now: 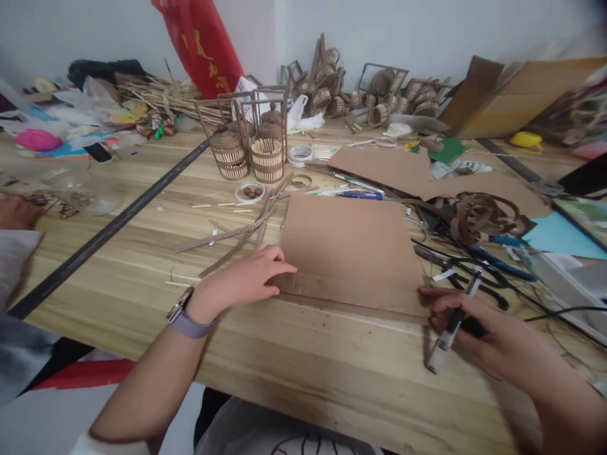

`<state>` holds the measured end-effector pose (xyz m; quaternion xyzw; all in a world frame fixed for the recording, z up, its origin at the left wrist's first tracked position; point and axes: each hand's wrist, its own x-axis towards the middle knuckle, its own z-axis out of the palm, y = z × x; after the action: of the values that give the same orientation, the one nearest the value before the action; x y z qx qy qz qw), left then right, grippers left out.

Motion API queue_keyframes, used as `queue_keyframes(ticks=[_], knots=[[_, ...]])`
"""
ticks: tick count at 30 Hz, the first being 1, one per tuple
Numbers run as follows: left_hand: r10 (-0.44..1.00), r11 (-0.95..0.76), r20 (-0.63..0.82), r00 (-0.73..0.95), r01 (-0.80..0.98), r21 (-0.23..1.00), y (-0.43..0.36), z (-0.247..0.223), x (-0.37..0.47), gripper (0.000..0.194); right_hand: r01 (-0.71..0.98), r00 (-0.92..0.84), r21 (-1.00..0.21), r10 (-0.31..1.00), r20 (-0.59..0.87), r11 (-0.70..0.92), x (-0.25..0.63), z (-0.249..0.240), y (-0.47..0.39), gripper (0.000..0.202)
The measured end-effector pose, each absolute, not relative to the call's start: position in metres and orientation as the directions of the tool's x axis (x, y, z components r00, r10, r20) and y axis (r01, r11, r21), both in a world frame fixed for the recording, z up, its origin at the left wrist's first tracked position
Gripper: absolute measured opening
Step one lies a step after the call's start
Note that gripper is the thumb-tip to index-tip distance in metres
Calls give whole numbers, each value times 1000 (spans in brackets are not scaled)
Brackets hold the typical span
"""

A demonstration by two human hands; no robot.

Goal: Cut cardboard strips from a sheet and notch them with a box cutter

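Observation:
A brown cardboard sheet (pixel 351 246) lies on the wooden table in front of me, with a ridged band along its near edge. My left hand (pixel 246 278) holds the sheet's near left corner, index finger on top and thumb by the edge. Between the fingers of my right hand (pixel 474 325) is a pen (pixel 448 341), tilted, with a clear barrel and dark grip. That hand's thumb and fingertips also touch the near right corner of the cardboard. Its other fingers are partly hidden behind the pen.
Scissors (pixel 462 265) and coiled brown strips (pixel 488 218) lie to the right. Loose strips (pixel 237 234), a small dish of brown balls (pixel 250 192) and lidded slatted baskets (pixel 232 155) stand beyond my left hand. Another person's hand (pixel 19 212) is at far left.

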<state>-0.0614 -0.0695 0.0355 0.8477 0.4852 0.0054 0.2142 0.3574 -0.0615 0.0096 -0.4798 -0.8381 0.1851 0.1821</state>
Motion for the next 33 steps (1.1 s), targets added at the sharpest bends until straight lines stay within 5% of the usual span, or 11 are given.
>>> queue_keyframes(ticks=[5, 10, 18, 22, 33], knots=[[822, -445, -180, 541, 806, 391, -72, 35, -57, 67, 742, -470, -471, 871, 140, 476, 356, 11, -62, 11], [762, -436, -313, 567, 807, 399, -70, 41, -51, 62, 740, -474, -467, 868, 149, 484, 355, 10, -60, 12], [691, -555, -420, 589, 804, 213, -63, 62, -34, 59, 717, -459, -511, 873, 166, 474, 359, 2, -57, 13], [628, -672, -467, 623, 736, 78, -50, 72, -20, 76, 712, -460, -513, 871, 174, 479, 358, 5, -55, 12], [440, -857, -569, 695, 515, -33, -27, 81, 32, 100, 696, -440, -560, 883, 161, 449, 353, 5, -58, 10]])
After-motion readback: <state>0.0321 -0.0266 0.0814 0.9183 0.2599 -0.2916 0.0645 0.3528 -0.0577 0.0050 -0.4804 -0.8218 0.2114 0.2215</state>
